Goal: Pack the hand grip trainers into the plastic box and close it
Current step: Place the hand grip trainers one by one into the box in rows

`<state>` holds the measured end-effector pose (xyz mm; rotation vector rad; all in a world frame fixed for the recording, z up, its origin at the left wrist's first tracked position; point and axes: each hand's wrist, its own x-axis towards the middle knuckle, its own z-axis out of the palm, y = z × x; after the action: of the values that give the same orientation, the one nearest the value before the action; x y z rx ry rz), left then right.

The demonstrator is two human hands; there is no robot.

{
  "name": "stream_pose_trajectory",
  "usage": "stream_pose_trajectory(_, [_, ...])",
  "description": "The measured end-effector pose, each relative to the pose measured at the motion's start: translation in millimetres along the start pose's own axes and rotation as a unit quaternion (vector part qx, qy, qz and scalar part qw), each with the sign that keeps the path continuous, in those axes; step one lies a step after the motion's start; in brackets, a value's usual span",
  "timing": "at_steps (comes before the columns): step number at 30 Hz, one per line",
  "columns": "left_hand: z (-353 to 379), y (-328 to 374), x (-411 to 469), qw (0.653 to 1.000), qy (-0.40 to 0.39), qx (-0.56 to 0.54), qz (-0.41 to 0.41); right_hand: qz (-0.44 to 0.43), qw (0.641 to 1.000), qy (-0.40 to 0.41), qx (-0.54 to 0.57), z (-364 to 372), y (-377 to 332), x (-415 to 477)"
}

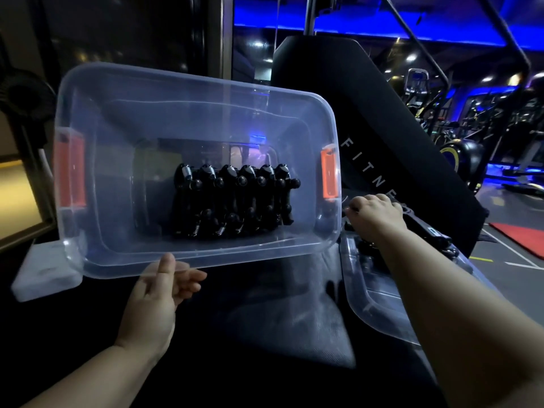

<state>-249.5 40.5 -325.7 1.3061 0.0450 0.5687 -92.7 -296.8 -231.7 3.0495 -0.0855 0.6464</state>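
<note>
The clear plastic box (188,83) with orange latches stands open in front of me. Inside it, several black hand grip trainers (235,198) lie side by side in a row. My left hand (156,301) is at the box's near rim, thumb up against the edge and fingers relaxed. To the right of the box, my right hand (375,214) reaches out, its fingers curled down over a dark hand grip trainer (369,245) that is mostly hidden beneath the hand and wrist. The clear lid (371,301) lies flat under my right forearm.
The box and lid rest on a black padded gym bench (288,307) whose upright backrest (368,113) rises behind them. A white block (44,269) sits at the box's left corner. Gym machines and a red mat (521,237) stand to the right.
</note>
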Motion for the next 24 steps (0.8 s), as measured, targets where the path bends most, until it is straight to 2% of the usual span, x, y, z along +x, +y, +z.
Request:
stream_pose_trajectory(8, [-4,-5,2,1.000,0.005,-0.003,-0.002,-0.019,0.994,-0.104,-0.023,14,8,44])
stream_pose_trajectory(14, [-3,-16,8,0.999,0.038,-0.028,0.006,-0.012,0.980,-0.189,-0.054,29,6,65])
stream_pose_trajectory(19, [1,-18,10,0.997,0.057,-0.043,0.023,-0.022,0.969,-0.228,-0.098,38,4,82])
stream_pose_trajectory(24, [-1,-18,10,0.998,0.042,-0.042,0.035,-0.009,0.971,-0.225,-0.078,43,4,86])
